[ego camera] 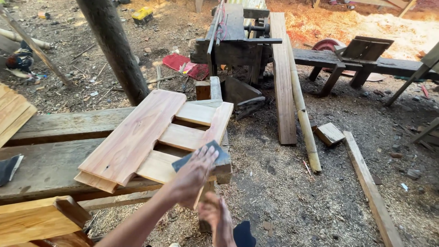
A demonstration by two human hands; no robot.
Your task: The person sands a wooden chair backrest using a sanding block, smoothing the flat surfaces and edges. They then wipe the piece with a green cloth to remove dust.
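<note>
I see my left hand (194,176) pressed flat, fingers clamped over a dark sanding block (201,158) on the near edge of a pale slatted wooden frame (151,137) lying on the workbench (50,160). My right hand (215,217) sits below; its grip, I cannot tell.
</note>
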